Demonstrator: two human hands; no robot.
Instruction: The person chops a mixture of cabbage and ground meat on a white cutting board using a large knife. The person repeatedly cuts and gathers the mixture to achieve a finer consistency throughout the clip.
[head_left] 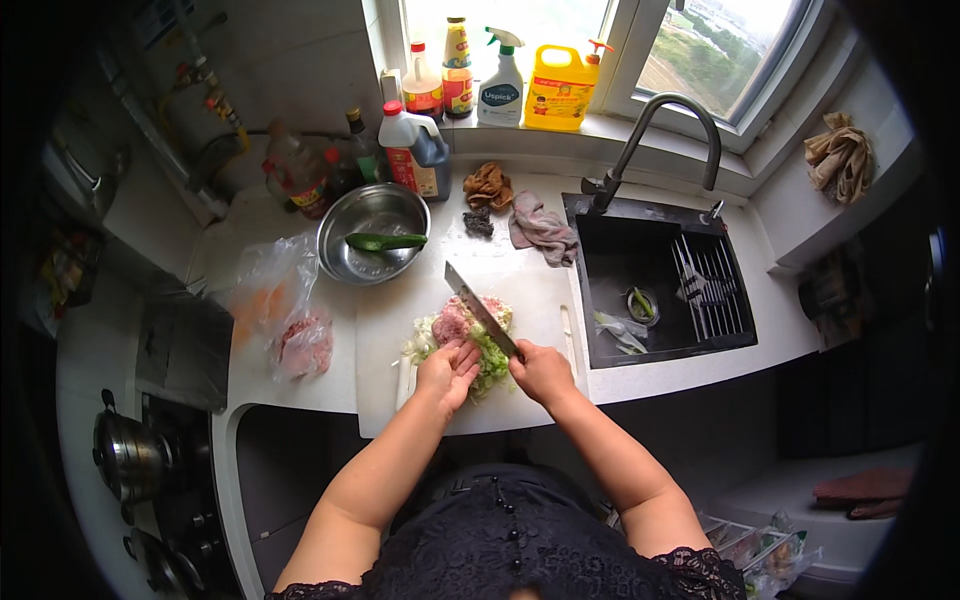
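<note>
Right hand (543, 374): closed around the handle of a cleaver (482, 312), blade slanting up and to the left across the food mound. Left hand (449, 376): open, palm partly turned up, no object seen in it; fingers at the mound's near-left side, contact not certain.

Location: pink minced meat (453, 322) sits mid-board, with chopped green vegetable (491, 366) on its near-right side and pale chopped pieces (416, 345) to the left, all on the white cutting board (384, 305).

Progress (judged): meat already fine, vegetable cut small. Mixing looks partial, since pink, green and pale areas remain distinct; blending is probably the part left. Cucumber (385, 242) lies whole in the steel bowl (344, 265), apparently uncut. More pink meat (305, 346) lies in a clear plastic bag (290, 256) left of the board; its state is hard to read through the film.

Edges and room: the board's near edge seems to project past the counter (608, 383) front, so food pushed toward the body could drop. Black sink (600, 352) is just beside the board's right edge. Bowl stands near the far-left corner, grey-pink cloth (543, 230) near the far-right one. Bare board shows right of the mound and beyond it at far left; the blade's best swing room is probably there.
</note>
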